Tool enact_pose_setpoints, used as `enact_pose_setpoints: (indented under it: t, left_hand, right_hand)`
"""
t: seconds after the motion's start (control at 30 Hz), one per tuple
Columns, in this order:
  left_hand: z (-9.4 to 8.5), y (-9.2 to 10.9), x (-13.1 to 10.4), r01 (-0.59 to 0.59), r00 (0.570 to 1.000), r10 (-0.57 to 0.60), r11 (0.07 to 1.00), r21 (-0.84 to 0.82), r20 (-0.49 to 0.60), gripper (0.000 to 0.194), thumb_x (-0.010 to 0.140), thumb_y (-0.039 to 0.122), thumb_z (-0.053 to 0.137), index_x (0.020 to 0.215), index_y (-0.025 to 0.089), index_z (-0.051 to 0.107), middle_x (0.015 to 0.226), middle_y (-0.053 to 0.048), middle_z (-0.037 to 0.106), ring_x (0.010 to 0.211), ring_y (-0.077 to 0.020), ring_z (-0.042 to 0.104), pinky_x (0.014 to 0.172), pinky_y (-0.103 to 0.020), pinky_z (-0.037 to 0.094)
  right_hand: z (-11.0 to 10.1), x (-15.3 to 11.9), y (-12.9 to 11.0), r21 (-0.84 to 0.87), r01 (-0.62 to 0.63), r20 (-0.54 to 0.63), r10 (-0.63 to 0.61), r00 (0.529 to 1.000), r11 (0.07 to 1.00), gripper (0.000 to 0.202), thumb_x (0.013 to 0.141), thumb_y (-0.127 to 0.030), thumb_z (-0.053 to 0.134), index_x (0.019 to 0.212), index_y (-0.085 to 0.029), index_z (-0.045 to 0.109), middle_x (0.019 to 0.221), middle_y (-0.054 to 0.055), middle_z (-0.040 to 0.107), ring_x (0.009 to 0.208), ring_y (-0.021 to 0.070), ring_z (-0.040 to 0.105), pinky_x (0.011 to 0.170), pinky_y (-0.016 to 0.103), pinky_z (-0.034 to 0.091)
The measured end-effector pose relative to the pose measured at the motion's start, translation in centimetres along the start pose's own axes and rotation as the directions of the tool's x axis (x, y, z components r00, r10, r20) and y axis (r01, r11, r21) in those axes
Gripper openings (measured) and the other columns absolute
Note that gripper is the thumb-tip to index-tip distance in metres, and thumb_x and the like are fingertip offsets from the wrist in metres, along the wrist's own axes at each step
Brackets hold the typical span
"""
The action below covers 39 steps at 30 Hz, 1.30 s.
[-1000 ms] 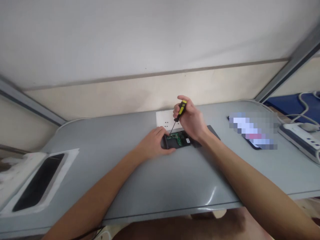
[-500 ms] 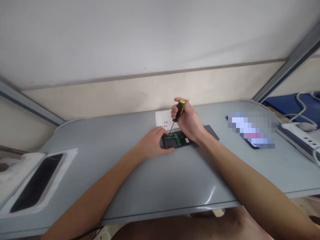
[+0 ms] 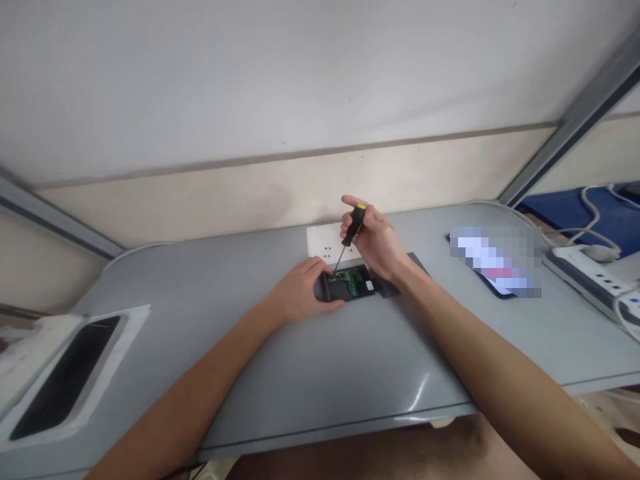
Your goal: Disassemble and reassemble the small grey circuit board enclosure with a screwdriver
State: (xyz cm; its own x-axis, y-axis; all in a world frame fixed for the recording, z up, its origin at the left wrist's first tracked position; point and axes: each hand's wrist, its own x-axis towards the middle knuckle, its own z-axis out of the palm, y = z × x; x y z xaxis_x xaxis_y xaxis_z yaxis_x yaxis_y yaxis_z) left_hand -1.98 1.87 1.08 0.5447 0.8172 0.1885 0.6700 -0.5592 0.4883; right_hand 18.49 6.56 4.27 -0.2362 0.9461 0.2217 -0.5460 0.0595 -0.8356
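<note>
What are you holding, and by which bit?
The right grip holds a screwdriver by its black-and-yellow handle; the left grip holds an open black device by its left end.

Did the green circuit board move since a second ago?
No: judged by the white sheet behind it, the green circuit board shows no clear shift either way.

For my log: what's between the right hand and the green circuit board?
Head view: the thin metal shaft of a black-and-yellow screwdriver slants down toward the board.
</note>
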Motion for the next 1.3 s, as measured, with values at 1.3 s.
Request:
enact_pose_setpoints:
  t: [1.3]
  left_hand:
    - [-0.5, 0.1, -0.1, 0.029, 0.999, -0.029, 1.0, 0.008, 0.023, 0.046, 0.076, 0.051, 0.081, 0.108, 0.024, 0.061, 0.109, -0.005, 0.064, 0.105, -0.027, 0.062, 0.096, -0.044, 0.052]
  right_hand:
    - [2.2, -0.7, 0.4, -0.002, 0.071, -0.074, -0.071, 0.995, 0.997, 0.036, 0.088, -0.047, 0.074, 0.086, -0.027, 0.045, 0.077, -0.003, 0.046, 0.066, 0.0135, 0.043, 0.063, 0.029, 0.039]
